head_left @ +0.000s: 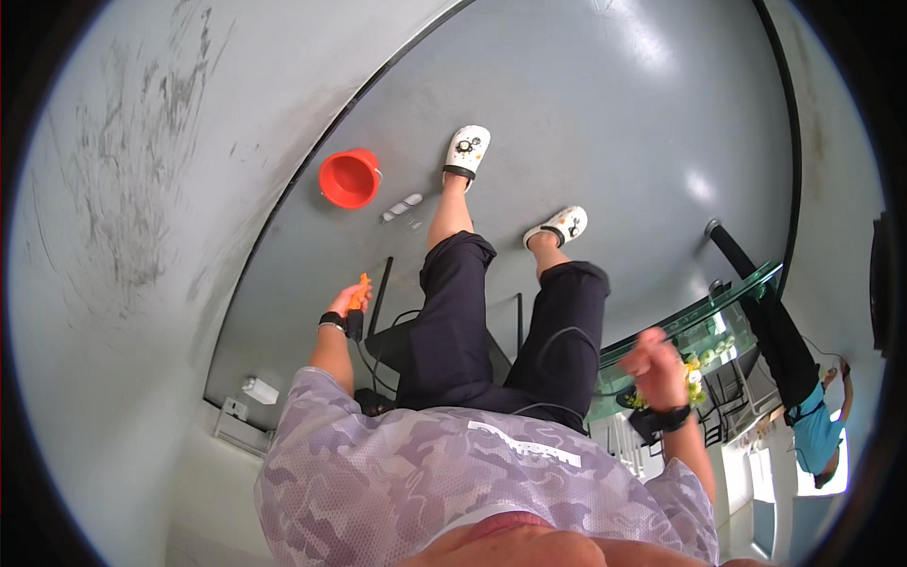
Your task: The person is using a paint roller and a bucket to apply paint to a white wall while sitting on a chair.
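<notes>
My left hand (pixel 351 300) is out at my left side, its fingers closed around a small orange tool (pixel 364 281) whose exact kind I cannot make out. A dark band and a small black device sit at that wrist. My right hand (pixel 657 364) is raised on the other side, near the glass table (pixel 737 295) and the flowers (pixel 697 376). Its fingers are blurred, so whether they grip anything does not show. That wrist also carries a black device. On the floor ahead to the left stands a red bucket (pixel 350 180), touched by neither hand.
A white patterned object (pixel 403 208) lies beside the bucket. The wall (pixel 132 189) at left bears dark scuffs. Under my legs is a dark seat (pixel 392 348) with thin legs and loose cables. A person in a blue top (pixel 817 437) stands at far right.
</notes>
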Demonstrator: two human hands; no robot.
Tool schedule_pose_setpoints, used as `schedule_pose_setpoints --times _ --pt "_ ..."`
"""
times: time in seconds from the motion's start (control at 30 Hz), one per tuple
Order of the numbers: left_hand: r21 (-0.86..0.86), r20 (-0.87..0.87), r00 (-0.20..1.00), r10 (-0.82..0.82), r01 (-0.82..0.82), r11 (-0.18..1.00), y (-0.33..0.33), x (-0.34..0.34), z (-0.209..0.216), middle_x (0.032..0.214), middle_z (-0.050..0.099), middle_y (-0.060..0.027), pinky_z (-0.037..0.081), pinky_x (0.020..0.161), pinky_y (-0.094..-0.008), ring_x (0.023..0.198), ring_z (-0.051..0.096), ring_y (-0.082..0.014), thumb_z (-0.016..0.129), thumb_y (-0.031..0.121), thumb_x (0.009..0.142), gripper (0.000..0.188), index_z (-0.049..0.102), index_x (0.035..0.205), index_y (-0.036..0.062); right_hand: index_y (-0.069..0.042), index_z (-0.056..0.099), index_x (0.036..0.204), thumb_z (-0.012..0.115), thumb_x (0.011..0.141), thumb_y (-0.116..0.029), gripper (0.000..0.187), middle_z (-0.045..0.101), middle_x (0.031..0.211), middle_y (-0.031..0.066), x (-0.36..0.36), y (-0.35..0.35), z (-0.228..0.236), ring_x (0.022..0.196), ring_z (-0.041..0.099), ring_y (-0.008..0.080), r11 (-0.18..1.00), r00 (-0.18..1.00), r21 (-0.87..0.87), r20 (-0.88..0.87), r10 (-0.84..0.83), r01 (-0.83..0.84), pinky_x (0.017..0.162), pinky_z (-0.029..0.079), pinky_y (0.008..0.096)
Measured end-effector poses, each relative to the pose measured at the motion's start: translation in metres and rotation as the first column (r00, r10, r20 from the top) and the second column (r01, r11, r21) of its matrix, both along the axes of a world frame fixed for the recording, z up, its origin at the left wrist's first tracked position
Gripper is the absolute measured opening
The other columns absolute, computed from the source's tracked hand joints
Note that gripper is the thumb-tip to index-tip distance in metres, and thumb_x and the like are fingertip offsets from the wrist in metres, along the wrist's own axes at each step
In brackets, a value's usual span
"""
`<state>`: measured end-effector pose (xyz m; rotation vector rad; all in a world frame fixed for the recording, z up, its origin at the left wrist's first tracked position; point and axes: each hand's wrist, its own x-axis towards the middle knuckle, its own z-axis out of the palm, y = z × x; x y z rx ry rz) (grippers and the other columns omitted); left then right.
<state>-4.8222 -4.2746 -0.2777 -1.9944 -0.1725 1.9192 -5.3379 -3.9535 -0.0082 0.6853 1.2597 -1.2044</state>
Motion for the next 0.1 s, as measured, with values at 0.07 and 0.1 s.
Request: schedule_pose_setpoints --times 0.07,0.1 --pt "-0.044 -0.020 0.999 0.032 -0.032 0.998 0.021 0.001 -0.002 0.074 0.056 -0.0059 0.048 0.048 -0.0236 0.052 0.053 -0.0113 0.060 0.023 0.080 0.029 0.052 0.100 0.0036 -0.006 0.046 0.090 0.055 0.083 -0.019 0.017 0.047 0.063 0.0030 0.043 0.036 -0.022 0.061 0.051 0.0165 0.991 0.973 0.076 0.211 0.091 -0.109 0.075 0.044 0.0376" --pt "-0.089 -0.033 0.998 0.060 -0.063 0.994 0.032 -0.001 0.003 0.076 0.056 -0.0067 0.050 0.050 -0.0240 0.053 0.054 -0.0121 0.061 0.022 0.079 0.033 0.051 0.104 0.0033 -0.006 0.046 0.090 0.057 0.082 -0.023 0.022 0.049 0.063 0.0051 0.056 0.048 -0.031 0.063 0.052 0.0181 0.975 0.942 0.079 0.284 0.179 -0.209 0.075 0.044 0.0390"
